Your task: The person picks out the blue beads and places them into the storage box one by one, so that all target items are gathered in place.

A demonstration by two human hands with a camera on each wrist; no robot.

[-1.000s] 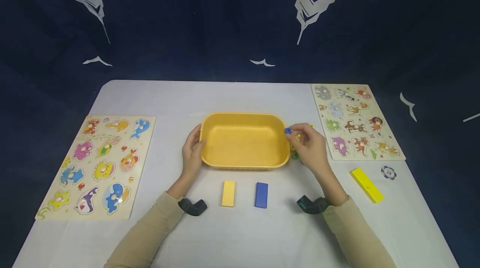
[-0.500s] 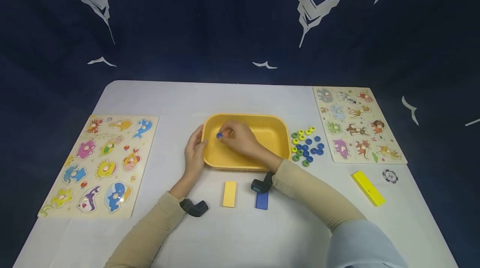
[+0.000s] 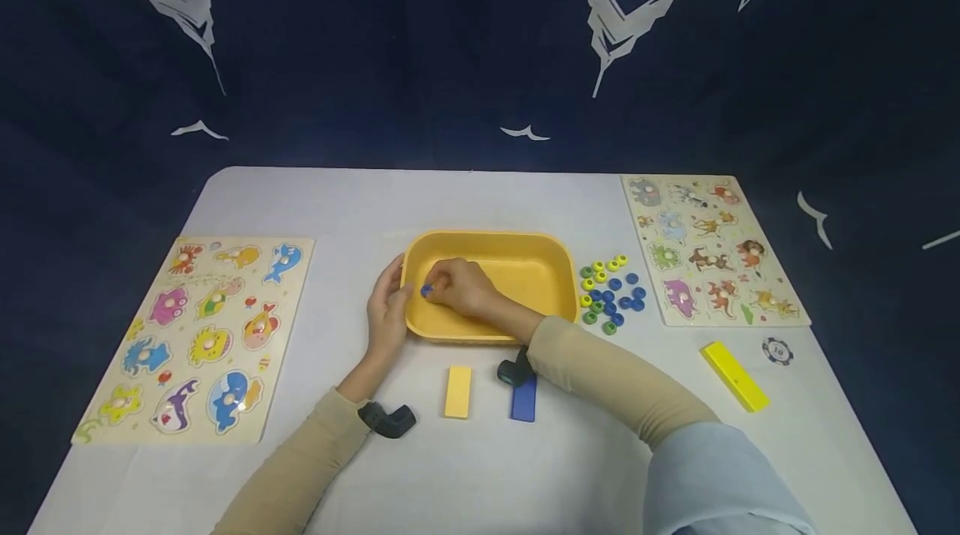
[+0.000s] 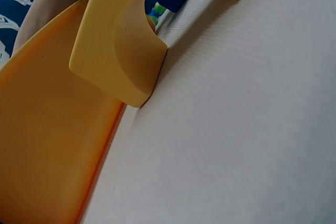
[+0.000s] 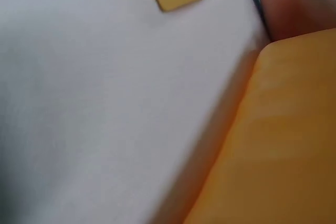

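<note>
Bead (image 3: 426, 290), blue, clamped in fingers of right hand (image 3: 463, 288) over left end of tray (image 3: 528, 277); fingers of left hand (image 3: 386, 314) clamped on tray's left side.

A left hand (image 3: 386, 312) and a right hand (image 3: 461, 288): two. One tray (image 3: 525, 277). A left puzzle (image 3: 243, 358) and a right puzzle (image 3: 703, 280): two. One cream block (image 3: 457, 392), one blue block (image 3: 524, 402), one yellow block (image 3: 735, 377): three. One chip (image 3: 777, 351). Beside the tray, four green beads (image 3: 589, 317), six yellow beads (image 3: 588, 284) and, small and crowded, probably nine blue beads (image 3: 625, 302); one held blue bead (image 3: 426, 290).
</note>
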